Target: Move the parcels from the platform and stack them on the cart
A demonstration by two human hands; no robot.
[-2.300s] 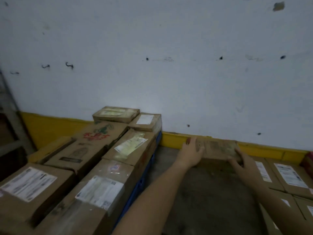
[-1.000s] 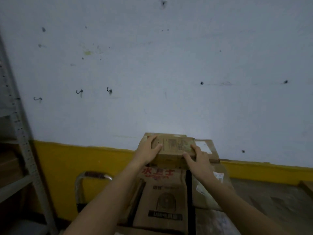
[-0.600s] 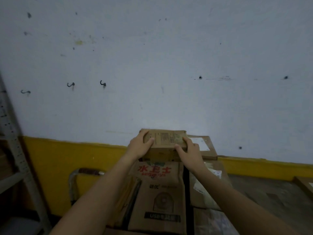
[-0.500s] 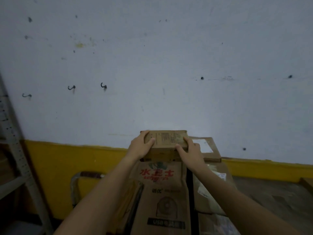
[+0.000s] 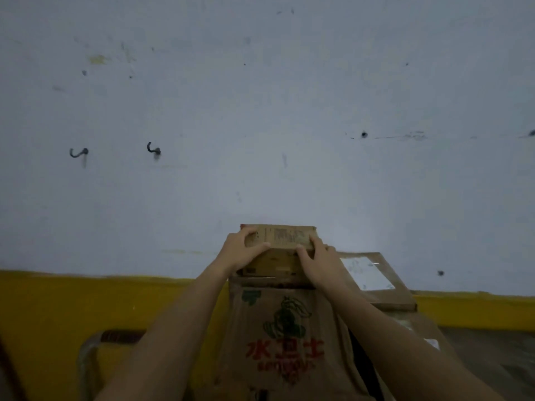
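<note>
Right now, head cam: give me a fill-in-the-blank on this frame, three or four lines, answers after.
1. The small parcel is gripped by ____ hands: left hand and right hand.
2. The band along the base of the wall is ____.
3. The large box under the small parcel carries a green figure above ____ characters.
4. The box with a white label sits to the ____ of the held parcel.

Answers: both; yellow; red; right
</note>
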